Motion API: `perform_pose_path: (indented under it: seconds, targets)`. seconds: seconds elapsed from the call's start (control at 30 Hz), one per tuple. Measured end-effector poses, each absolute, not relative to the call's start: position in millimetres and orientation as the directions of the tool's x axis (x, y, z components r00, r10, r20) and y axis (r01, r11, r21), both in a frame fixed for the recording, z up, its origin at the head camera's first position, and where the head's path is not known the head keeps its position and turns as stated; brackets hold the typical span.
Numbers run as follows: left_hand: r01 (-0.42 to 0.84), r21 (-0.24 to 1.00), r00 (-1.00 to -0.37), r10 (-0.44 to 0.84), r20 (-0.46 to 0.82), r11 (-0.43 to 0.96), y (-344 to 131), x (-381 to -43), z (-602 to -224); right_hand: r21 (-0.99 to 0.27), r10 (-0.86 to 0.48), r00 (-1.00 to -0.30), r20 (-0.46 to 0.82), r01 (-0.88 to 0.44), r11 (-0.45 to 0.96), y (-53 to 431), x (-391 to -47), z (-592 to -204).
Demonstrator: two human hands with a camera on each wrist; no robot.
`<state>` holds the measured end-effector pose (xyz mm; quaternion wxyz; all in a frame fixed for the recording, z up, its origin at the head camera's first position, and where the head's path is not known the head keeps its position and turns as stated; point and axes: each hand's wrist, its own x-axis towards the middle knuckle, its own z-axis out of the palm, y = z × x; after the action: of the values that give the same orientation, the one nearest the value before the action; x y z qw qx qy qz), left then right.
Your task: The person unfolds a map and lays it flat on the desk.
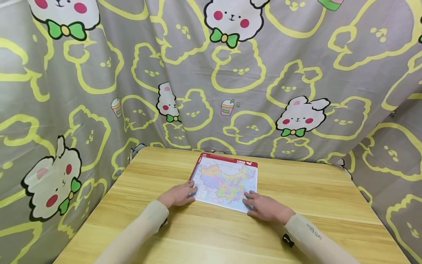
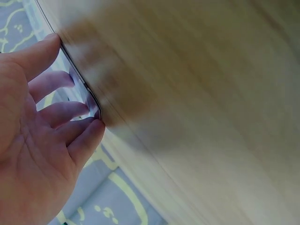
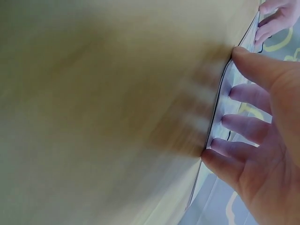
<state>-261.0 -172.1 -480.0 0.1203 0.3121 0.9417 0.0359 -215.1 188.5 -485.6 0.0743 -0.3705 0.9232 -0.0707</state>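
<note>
A thin map board point(image 1: 227, 179) with a red top border lies flat on the wooden table, printed with a coloured map. At its left edge, near the lower left corner, my left hand point(image 1: 179, 194) rests its fingertips. In the left wrist view, the thumb point(image 2: 44, 51) and little finger meet the board's dark edge while the middle fingers touch its face. My right hand point(image 1: 267, 207) touches the lower right corner. The right wrist view has its thumb point(image 3: 258, 68) at the edge and other fingertips on the surface. Neither hand is curled round the board.
The wooden table point(image 1: 316, 190) extends to both sides of the board and toward me. A grey curtain point(image 1: 194, 66) with yellow outlines and white rabbits hangs behind and along the sides. A dark wrist device point(image 1: 288, 240) sits under the right sleeve.
</note>
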Motion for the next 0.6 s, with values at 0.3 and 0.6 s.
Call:
perform_pose_path:
  seconds: [0.3, 0.6]
  targets:
    - [0.586, 0.104, -0.781, 0.594, -0.19, 0.804, -165, -256, -482, -0.185, -0.7, -0.712, -0.054, -0.682, 0.708, 196, -225, -488]
    - [0.618, 0.082, -0.762, 0.622, -0.179, 0.782, -158, -249, -482, -0.236, -0.664, -0.744, -0.083, -0.632, 0.738, 204, -234, -489]
